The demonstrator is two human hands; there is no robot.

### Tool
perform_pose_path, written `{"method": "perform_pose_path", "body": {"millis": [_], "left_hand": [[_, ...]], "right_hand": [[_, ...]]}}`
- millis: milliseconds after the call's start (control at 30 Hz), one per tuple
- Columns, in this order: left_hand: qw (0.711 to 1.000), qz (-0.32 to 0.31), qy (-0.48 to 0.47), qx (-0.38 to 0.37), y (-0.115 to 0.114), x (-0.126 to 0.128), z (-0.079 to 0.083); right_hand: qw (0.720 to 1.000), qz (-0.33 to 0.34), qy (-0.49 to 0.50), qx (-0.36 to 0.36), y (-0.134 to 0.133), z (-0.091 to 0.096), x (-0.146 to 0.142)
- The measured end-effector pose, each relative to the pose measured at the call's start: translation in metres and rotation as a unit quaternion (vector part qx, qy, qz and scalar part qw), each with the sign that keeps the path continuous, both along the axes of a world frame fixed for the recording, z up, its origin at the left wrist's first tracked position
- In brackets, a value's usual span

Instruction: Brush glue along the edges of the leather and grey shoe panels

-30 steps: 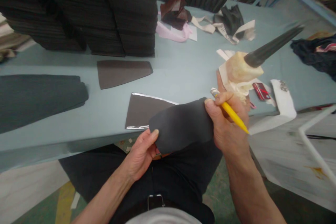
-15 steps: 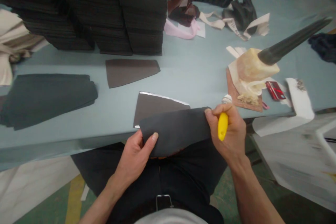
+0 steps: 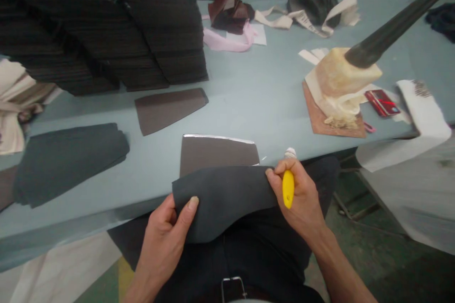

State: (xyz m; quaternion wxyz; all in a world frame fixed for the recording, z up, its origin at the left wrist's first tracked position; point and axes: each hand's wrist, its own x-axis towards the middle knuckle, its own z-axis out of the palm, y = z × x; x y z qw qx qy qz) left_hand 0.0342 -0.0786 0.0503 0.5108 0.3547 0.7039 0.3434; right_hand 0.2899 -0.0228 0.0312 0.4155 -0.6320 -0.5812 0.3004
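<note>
A dark grey leather-like piece (image 3: 227, 201) is stretched between my two hands, over my lap at the table edge. My left hand (image 3: 168, 227) pinches its left end, thumb on top. With thumb and fingers, my right hand (image 3: 300, 196) grips its upper right corner. That same hand also holds a yellow-handled brush (image 3: 288, 189), whose whitish tip points away from me. Just behind the held piece lies a brown panel (image 3: 218, 151) with a shiny white strip along its far edge; its near part is hidden. Another brown panel (image 3: 170, 108) lies farther back on the left.
Tall stacks of dark pieces (image 3: 170, 38) stand at back left, with a loose dark pile (image 3: 74, 161) in front. On the right, a yellowish block (image 3: 344, 73) with a long dark handle rests on a brown board (image 3: 316, 120), beside a red box (image 3: 383, 102).
The view has shifted and turned a little. Both hands still hold the dark grey piece, which now sags more along its near edge and shows more of the brown panel behind.
</note>
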Motion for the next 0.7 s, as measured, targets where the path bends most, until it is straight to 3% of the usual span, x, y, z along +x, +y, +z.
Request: {"method": "perform_pose_path", "body": {"millis": [300, 533, 700], "left_hand": [[0.994, -0.013, 0.099, 0.033, 0.024, -0.024, 0.004], [0.988, -0.062, 0.135, 0.053, 0.052, -0.037, 0.013], [0.99, -0.064, 0.126, 0.001, 0.029, -0.039, 0.013]], "right_hand": [[0.999, -0.036, 0.005, 0.032, 0.0, -0.011, -0.005], [0.998, -0.03, -0.009, 0.057, 0.021, -0.015, -0.011], [0.995, -0.013, -0.043, 0.085, 0.022, -0.011, -0.008]]}}
